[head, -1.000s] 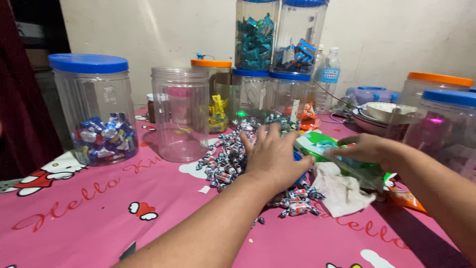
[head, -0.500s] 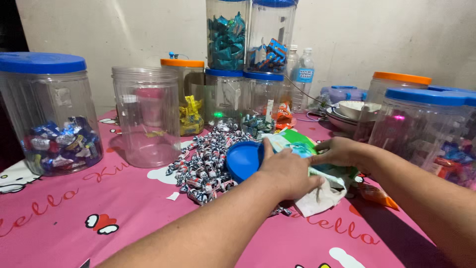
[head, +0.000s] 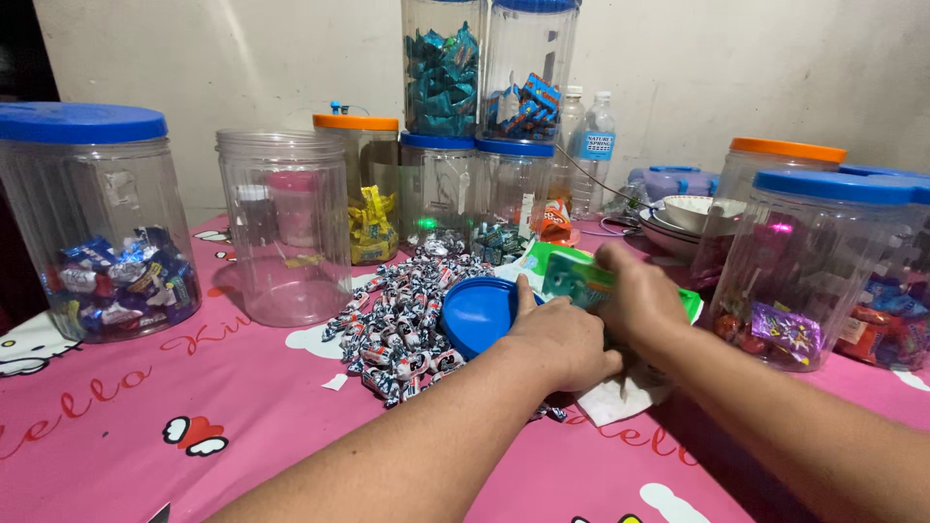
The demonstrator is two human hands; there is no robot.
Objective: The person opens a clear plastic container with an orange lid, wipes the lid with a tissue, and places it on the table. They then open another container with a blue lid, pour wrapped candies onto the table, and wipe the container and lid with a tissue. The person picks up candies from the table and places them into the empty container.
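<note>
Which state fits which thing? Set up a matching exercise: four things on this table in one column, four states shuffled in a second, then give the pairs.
Things
1. blue lid
2. lidless clear jar
3. green packet
4. wrapped candies

States
A. held by the right hand
B. spread in a loose pile on the pink tablecloth
C. standing upright with nothing in it
D. lying flat beside the left hand

Pairs: 1-D, 2-C, 3-A, 4-B

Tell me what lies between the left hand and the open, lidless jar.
The blue lid and the pile of wrapped candies lie on the tablecloth between the left hand and the lidless jar; nothing taller stands there.
</note>
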